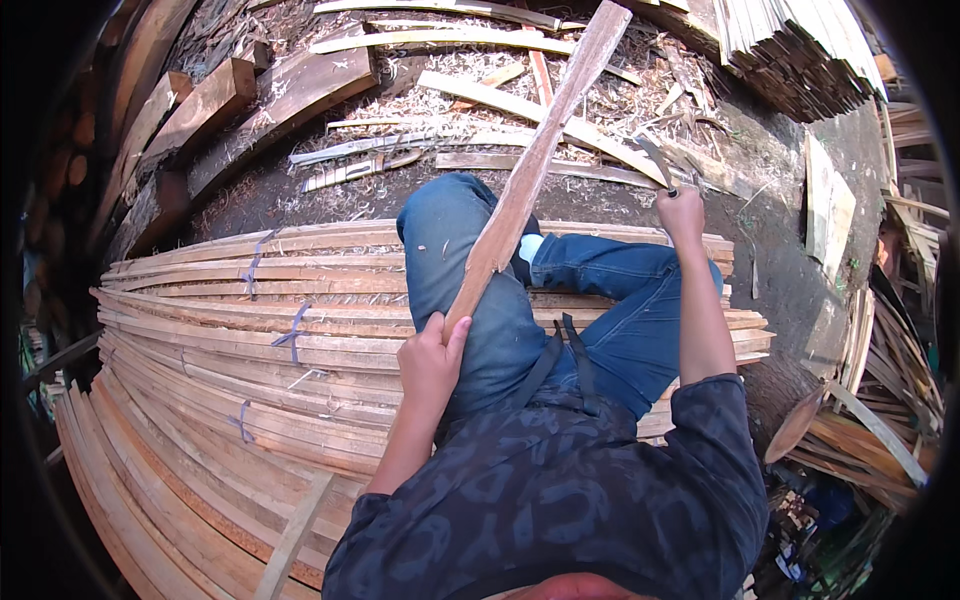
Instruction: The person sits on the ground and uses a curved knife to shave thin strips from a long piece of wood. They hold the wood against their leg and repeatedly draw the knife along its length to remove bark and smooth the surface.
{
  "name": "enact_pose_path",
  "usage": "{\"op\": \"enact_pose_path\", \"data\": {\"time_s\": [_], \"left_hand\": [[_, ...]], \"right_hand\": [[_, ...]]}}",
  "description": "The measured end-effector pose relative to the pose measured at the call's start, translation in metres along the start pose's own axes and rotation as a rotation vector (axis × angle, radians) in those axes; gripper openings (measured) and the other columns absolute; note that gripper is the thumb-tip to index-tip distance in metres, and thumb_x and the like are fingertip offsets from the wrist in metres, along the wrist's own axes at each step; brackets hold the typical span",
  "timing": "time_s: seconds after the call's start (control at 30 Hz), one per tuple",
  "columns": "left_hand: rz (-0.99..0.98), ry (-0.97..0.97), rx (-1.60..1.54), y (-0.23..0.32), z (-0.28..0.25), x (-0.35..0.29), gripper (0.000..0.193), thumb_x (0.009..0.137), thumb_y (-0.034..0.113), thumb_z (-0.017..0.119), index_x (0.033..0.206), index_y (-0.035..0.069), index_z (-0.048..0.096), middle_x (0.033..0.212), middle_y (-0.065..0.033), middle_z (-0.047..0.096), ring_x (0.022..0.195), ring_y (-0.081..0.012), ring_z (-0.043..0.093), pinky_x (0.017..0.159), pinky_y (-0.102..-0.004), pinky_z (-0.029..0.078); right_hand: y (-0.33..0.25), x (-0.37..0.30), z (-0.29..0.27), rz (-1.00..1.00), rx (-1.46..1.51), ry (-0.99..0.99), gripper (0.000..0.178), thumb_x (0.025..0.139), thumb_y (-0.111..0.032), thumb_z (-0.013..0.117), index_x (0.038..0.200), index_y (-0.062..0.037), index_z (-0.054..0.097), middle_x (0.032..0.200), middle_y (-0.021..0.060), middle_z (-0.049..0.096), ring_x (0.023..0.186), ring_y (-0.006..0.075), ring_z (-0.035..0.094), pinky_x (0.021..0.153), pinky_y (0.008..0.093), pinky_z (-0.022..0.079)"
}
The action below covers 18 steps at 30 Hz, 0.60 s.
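Note:
My left hand (pixel 430 362) is closed round the near end of a long, rough wooden slat (pixel 525 185). The slat slants up and to the right, passing over my bent left leg, and its far end reaches the top of the view. Out to the right, above my right knee, my right hand (pixel 681 213) grips the handle of a curved-blade knife (pixel 656 160). The dark blade points up and to the left, apart from the slat. Most of the handle is hidden in my fist.
I sit on stacked wooden strips tied in bundles (pixel 340 350). Wood shavings and loose slats (pixel 490 95) litter the ground ahead. Heavy beams (pixel 285 110) lie at the far left, a stack of thin boards (pixel 795 60) at the far right. A log (pixel 795 400) lies at my right.

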<state>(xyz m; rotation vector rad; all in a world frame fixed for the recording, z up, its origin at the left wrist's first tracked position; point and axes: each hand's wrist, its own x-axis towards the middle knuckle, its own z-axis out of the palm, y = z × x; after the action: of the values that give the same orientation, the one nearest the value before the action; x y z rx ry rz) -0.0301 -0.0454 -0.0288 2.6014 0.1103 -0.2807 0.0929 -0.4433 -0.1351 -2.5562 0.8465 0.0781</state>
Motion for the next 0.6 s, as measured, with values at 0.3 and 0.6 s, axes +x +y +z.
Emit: {"op": "enact_pose_path", "data": {"time_s": [0.3,0.6], "left_hand": [[0.031,-0.081,0.035,0.007,-0.002,0.002,0.044,0.092,0.04,0.059,0.07,0.004,0.05,0.055,-0.0205,0.055,0.053,-0.0417,0.057,0.048,-0.047,0.043],[0.025,-0.049,0.015,0.008,-0.001,0.009,0.044,0.091,0.039,0.06,0.07,0.002,0.049,0.057,-0.0227,0.054,0.055,-0.0436,0.057,0.049,-0.0473,0.042]], "right_hand": [[-0.113,-0.074,-0.011,-0.398,-0.12,-0.192,0.023,0.071,-0.025,0.069,0.082,-0.0052,0.073,0.08,0.0192,0.069,0.077,0.0353,0.068,0.072,0.0428,0.055],[-0.017,0.115,-0.007,0.293,0.146,-0.072,0.04,0.074,-0.023,0.057,0.092,0.0108,0.067,0.095,0.0307,0.066,0.093,0.0406,0.066,0.08,0.0429,0.051]]}}
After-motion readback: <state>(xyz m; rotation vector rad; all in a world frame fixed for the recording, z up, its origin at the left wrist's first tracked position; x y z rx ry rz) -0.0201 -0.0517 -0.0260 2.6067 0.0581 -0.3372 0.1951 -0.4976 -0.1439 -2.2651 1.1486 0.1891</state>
